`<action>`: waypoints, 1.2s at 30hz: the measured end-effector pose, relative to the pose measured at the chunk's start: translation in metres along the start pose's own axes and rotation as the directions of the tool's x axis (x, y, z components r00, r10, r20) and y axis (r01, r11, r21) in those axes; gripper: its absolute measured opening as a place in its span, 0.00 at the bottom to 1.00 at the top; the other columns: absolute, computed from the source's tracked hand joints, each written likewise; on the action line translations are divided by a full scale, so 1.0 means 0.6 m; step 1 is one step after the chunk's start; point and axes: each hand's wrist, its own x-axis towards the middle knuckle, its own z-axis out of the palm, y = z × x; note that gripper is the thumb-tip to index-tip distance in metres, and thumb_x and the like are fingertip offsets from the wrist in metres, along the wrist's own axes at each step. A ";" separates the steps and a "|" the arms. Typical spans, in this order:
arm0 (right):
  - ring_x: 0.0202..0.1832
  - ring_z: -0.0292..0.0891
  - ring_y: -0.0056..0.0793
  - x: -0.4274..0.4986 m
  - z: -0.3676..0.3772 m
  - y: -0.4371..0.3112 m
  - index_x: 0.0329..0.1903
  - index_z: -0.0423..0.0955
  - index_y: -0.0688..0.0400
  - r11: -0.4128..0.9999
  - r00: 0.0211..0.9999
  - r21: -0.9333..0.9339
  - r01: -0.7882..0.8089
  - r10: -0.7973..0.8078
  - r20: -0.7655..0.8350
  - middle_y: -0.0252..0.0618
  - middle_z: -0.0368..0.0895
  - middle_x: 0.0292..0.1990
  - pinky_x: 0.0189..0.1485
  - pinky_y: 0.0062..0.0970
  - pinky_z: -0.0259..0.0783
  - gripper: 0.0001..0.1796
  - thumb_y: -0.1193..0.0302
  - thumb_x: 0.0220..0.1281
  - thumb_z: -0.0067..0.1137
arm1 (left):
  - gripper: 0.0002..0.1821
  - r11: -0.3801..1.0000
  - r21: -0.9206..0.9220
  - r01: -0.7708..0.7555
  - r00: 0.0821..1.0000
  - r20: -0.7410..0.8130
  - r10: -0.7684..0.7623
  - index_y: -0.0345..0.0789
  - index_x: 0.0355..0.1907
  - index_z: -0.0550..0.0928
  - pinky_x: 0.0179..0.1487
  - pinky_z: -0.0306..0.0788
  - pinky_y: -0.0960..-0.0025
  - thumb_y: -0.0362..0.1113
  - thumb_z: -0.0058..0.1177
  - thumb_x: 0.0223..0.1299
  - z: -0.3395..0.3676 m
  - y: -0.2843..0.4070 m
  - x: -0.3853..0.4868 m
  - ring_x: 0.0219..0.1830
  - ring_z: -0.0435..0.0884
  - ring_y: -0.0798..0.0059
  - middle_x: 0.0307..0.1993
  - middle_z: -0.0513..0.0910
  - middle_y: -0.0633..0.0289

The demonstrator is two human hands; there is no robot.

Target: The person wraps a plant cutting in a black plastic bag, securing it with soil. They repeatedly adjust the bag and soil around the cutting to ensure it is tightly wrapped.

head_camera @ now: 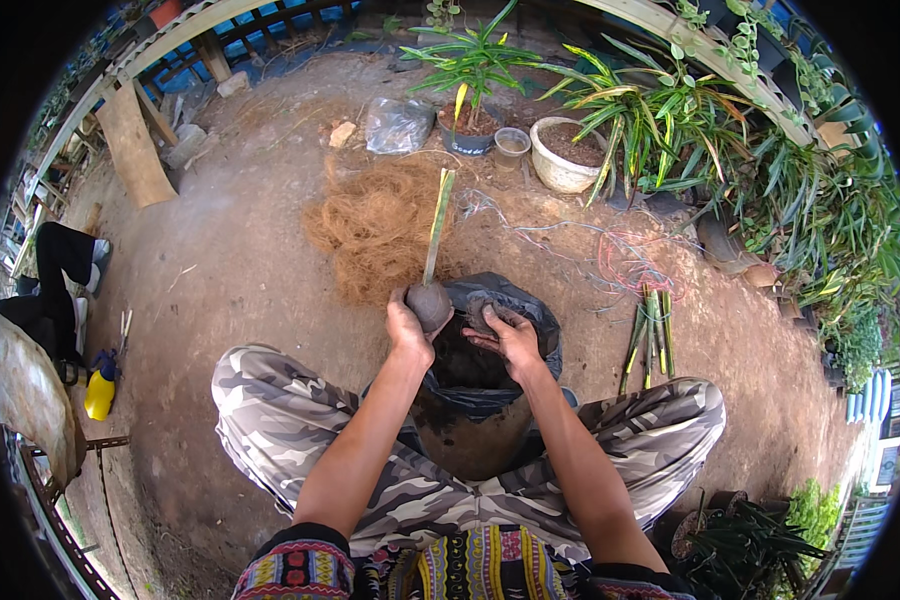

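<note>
My left hand (409, 328) cups a round, grey-brown ball of soil (428, 306). From the top of the ball a long green plant cutting with yellow edges (439, 225) stands almost upright. Beside it, my right hand (511, 337) holds a lump of dark soil (483, 315) between thumb and fingers. Both hands are over a black plastic bag (547, 319) that stands between my legs. Dark loose soil (461, 364) lies inside the bag, partly hidden by the hands.
Beyond the bag lies a heap of brown coconut fibre (379, 217). Tangled thin wires (622, 255) spread to the right, above several cut leaves (651, 337). Potted plants and a white pot (562, 172) line the back. A yellow spray bottle (101, 386) stands left, near a seated person's leg (64, 259).
</note>
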 end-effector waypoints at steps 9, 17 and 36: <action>0.43 0.84 0.39 0.004 -0.003 0.010 0.50 0.76 0.70 0.996 0.989 -0.033 0.087 -0.082 0.126 0.48 0.84 0.44 0.47 0.30 0.81 0.13 0.79 0.63 0.60 | 0.22 1.000 0.011 0.001 1.000 0.005 -0.002 0.34 0.45 0.75 0.48 0.81 0.56 0.51 0.36 0.69 -0.003 -0.001 0.004 0.39 0.83 0.59 0.38 0.81 0.54; 0.42 0.85 0.42 -0.005 0.001 0.003 0.50 0.76 0.70 0.999 0.998 -0.028 0.018 -0.016 0.067 0.49 0.84 0.43 0.43 0.31 0.82 0.15 0.76 0.62 0.63 | 0.23 1.000 0.013 -0.009 1.000 -0.012 0.009 0.34 0.46 0.75 0.50 0.80 0.55 0.52 0.35 0.69 -0.001 0.000 0.002 0.42 0.83 0.58 0.41 0.81 0.53; 0.37 0.84 0.34 -0.039 0.001 -0.097 0.45 0.77 0.69 0.988 0.990 -0.066 0.138 -0.136 0.031 0.48 0.85 0.40 0.42 0.28 0.81 0.12 0.79 0.59 0.64 | 0.36 0.988 0.068 0.138 0.921 0.358 -0.154 0.32 0.48 0.77 0.52 0.79 0.56 0.67 0.39 0.65 0.014 0.009 -0.042 0.44 0.84 0.56 0.43 0.83 0.51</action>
